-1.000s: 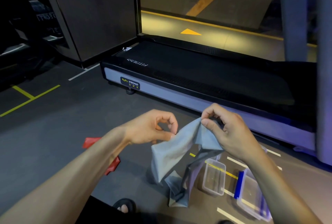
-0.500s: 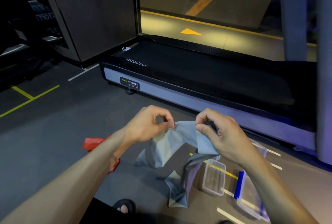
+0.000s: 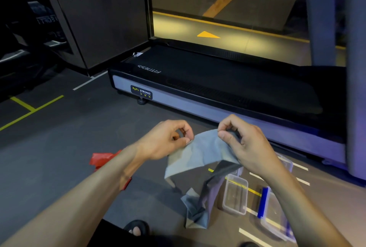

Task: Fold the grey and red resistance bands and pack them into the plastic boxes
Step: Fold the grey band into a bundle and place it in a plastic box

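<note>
The left hand (image 3: 166, 140) pinches the near-left corner of the grey resistance band (image 3: 200, 153) between thumb and curled fingers. The right hand (image 3: 244, 143) pinches the band's upper right edge, thumb on top, fingers curled beneath the material. Both hands hold the band in the air above the floor, and the stretch between them forms a short, slack span running left to right.

From the right hand the band turns downward. Its long axis runs from the held span down toward the person, and the lower end lies crumpled in a loose heap on the floor (image 3: 65, 147), just left of the small clear box.

The small clear box (image 3: 235, 195) stands open on the floor, directly below the right wrist. A larger clear box with a blue clip (image 3: 271, 213) sits just beside it to the right, partly hidden by the right forearm. A further clear container edge shows behind the right wrist; its details cannot be told.

The red resistance band (image 3: 101, 158) lies on the floor to the left, mostly covered by the left forearm, well apart from the boxes.

The floor is dark grey matting with yellow and white line markings. A treadmill (image 3: 217, 88) with a black deck and a grey side rail stands beyond the hands. A glass panel behind it shows a lit surface with a yellow arrow. A sandalled foot (image 3: 136, 229) shows at the bottom edge
</note>
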### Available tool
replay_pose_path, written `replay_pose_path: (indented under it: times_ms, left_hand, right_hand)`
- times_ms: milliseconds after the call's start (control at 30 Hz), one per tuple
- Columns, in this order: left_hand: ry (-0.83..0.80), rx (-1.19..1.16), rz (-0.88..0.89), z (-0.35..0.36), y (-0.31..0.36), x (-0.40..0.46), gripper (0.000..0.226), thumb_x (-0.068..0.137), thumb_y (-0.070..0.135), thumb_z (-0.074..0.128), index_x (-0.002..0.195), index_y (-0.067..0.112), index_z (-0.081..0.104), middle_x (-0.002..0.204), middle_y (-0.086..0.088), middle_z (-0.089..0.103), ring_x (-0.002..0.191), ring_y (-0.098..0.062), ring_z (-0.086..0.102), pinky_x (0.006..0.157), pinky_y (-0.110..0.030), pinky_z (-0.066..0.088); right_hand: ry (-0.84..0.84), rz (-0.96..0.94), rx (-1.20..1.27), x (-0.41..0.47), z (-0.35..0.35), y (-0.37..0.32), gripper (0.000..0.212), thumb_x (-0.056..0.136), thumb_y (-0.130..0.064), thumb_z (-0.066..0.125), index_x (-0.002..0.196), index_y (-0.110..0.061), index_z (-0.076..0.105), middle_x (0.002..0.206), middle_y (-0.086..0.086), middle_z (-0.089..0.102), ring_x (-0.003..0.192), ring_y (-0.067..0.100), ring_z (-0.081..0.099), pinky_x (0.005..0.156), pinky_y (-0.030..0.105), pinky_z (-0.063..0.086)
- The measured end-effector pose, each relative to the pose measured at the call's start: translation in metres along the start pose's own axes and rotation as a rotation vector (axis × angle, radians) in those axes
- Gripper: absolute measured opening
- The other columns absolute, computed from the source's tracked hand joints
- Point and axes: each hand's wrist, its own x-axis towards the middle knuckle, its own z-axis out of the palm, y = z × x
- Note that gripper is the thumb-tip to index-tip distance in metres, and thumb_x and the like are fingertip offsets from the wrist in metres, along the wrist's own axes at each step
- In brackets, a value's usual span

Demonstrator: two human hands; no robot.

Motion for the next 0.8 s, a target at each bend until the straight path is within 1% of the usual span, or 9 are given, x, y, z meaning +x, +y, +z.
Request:
replay_pose_path:
  times_ms: [67, 133, 233, 300, 367, 433, 600, 667, 800]
  left_hand:
    - [-0.006, -0.017, 0.016, 0.0, 0.0011, -0.0006, 0.014, 0.095, 0.014, 0.069, 0.094, 0.029, 0.068, 0.092, 0.007, 0.07, 0.073, -0.025, 0.063, 0.078, -0.048, 0.056]
    - [-0.007, -0.035, 0.032, -0.0006, 0.0012, -0.0011, 0.014, 0.095, 0.015, 0.07, 0.096, 0.028, 0.07, 0.087, 0.016, 0.068, 0.073, -0.006, 0.061, 0.076, -0.042, 0.054]
    - [-0.006, -0.048, 0.054, -0.0012, 0.0038, -0.0022, 0.01, 0.095, 0.012, 0.07, 0.099, 0.021, 0.071, 0.077, 0.026, 0.065, 0.069, 0.005, 0.058, 0.065, -0.018, 0.045]
    - [-0.021, -0.073, 0.053, -0.0021, 0.0054, -0.0033, 0.01, 0.095, 0.011, 0.071, 0.103, 0.017, 0.072, 0.079, 0.027, 0.066, 0.071, 0.006, 0.06, 0.066, -0.015, 0.046]
    - [-0.046, -0.104, 0.048, -0.0024, 0.0064, -0.0039, 0.016, 0.094, 0.013, 0.072, 0.109, 0.018, 0.072, 0.089, 0.02, 0.071, 0.083, 0.0, 0.067, 0.077, -0.026, 0.053]
    - [-0.072, -0.155, 0.034, -0.0023, 0.0073, -0.0042, 0.019, 0.093, 0.011, 0.073, 0.111, 0.016, 0.071, 0.093, 0.011, 0.072, 0.088, -0.004, 0.067, 0.083, -0.026, 0.052]
    - [-0.084, -0.242, 0.035, -0.0022, 0.0098, -0.0047, 0.017, 0.093, 0.003, 0.071, 0.107, 0.009, 0.064, 0.092, -0.011, 0.071, 0.082, -0.01, 0.063, 0.079, -0.022, 0.051]
    - [-0.052, -0.214, 0.026, -0.0014, 0.0089, -0.005, 0.018, 0.091, -0.001, 0.071, 0.102, 0.012, 0.063, 0.09, -0.009, 0.072, 0.073, -0.009, 0.06, 0.072, -0.022, 0.05]
    - [0.045, 0.046, 0.026, 0.0007, 0.0059, -0.0022, 0.023, 0.087, 0.001, 0.071, 0.082, 0.024, 0.069, 0.086, 0.006, 0.074, 0.061, -0.005, 0.058, 0.062, -0.016, 0.047]
  right_hand:
    - [0.028, 0.03, 0.019, 0.0007, -0.0014, 0.0007, 0.015, 0.097, -0.009, 0.065, 0.091, -0.021, 0.059, 0.083, -0.013, 0.062, 0.08, 0.007, 0.058, 0.07, 0.011, 0.037]
    - [0.057, 0.05, 0.025, 0.0011, -0.0029, 0.0021, 0.015, 0.097, -0.009, 0.064, 0.091, -0.021, 0.059, 0.083, -0.014, 0.062, 0.079, 0.007, 0.058, 0.069, 0.011, 0.038]
    - [0.072, 0.063, 0.023, 0.0012, -0.004, 0.0023, 0.016, 0.097, -0.009, 0.064, 0.09, -0.021, 0.058, 0.083, -0.015, 0.061, 0.079, 0.005, 0.056, 0.069, 0.011, 0.038]
    - [0.068, 0.07, 0.017, 0.0007, -0.0039, 0.0021, 0.015, 0.098, -0.01, 0.063, 0.091, -0.022, 0.058, 0.084, -0.016, 0.061, 0.08, 0.006, 0.056, 0.068, 0.011, 0.037]
    - [0.062, 0.078, 0.011, 0.0002, -0.0038, 0.0022, 0.013, 0.099, -0.012, 0.063, 0.092, -0.022, 0.058, 0.087, -0.017, 0.061, 0.082, 0.006, 0.057, 0.069, 0.011, 0.038]
    - [0.064, 0.083, 0.013, -0.0002, -0.0038, 0.0022, 0.013, 0.099, -0.013, 0.063, 0.092, -0.022, 0.058, 0.086, -0.018, 0.06, 0.082, 0.004, 0.056, 0.069, 0.011, 0.038]
    - [0.063, 0.074, 0.011, -0.0017, -0.0046, 0.0024, 0.013, 0.098, -0.013, 0.064, 0.092, -0.022, 0.058, 0.086, -0.016, 0.06, 0.081, 0.006, 0.056, 0.068, 0.01, 0.036]
    - [0.051, 0.054, 0.018, -0.0023, -0.004, 0.0022, 0.012, 0.098, -0.012, 0.065, 0.092, -0.021, 0.059, 0.084, -0.012, 0.061, 0.081, 0.01, 0.057, 0.068, 0.011, 0.037]
    - [-0.021, -0.013, -0.002, -0.0045, -0.0009, 0.0003, 0.015, 0.097, -0.012, 0.066, 0.092, -0.023, 0.059, 0.083, -0.011, 0.061, 0.084, 0.011, 0.059, 0.071, 0.015, 0.038]
